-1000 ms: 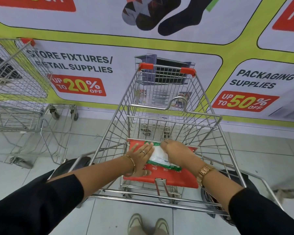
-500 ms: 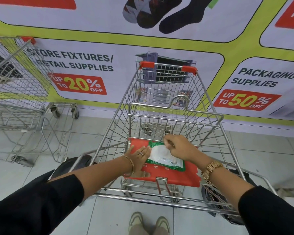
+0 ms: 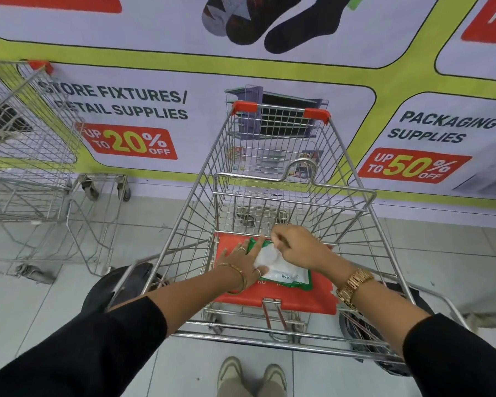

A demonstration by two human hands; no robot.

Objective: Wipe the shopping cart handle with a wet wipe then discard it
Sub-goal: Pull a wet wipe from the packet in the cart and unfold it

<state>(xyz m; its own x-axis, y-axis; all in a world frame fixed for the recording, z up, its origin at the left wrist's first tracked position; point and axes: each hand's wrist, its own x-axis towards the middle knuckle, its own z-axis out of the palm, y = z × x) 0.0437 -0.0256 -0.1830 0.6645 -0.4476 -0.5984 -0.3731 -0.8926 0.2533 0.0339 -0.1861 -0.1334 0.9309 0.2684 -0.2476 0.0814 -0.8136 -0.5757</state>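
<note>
From the head view, a pack point(image 3: 281, 266) of wet wipes lies flat on the red seat point(image 3: 304, 299) of the cart point(image 3: 352, 213). It lies there because the seat is a handy shelf right in front of the person, close to both hands.

The left hand point(image 3: 242, 263) is spread out flat, with its fingers pressing on the left edge of the pack. I think it pushes down so the pack does not slide or lift when a wipe is pulled.

The right hand point(image 3: 297, 247) is over the top of the pack. Its fingertips are squeezed together near the far end, as if pinching the flap or the first wipe. I cannot tell for sure what is between them, because the hand hides that spot. No loose wipe shows.

The handle point(image 3: 269, 340) is the bare metal bar nearest the person, below both arms. Nothing touches it, so it looks like the wiping has not started. Getting a wipe out looks like the step in hand.

A second cart point(image 3: 26, 133) stands to the left, by the wall. No bin shows.
</note>
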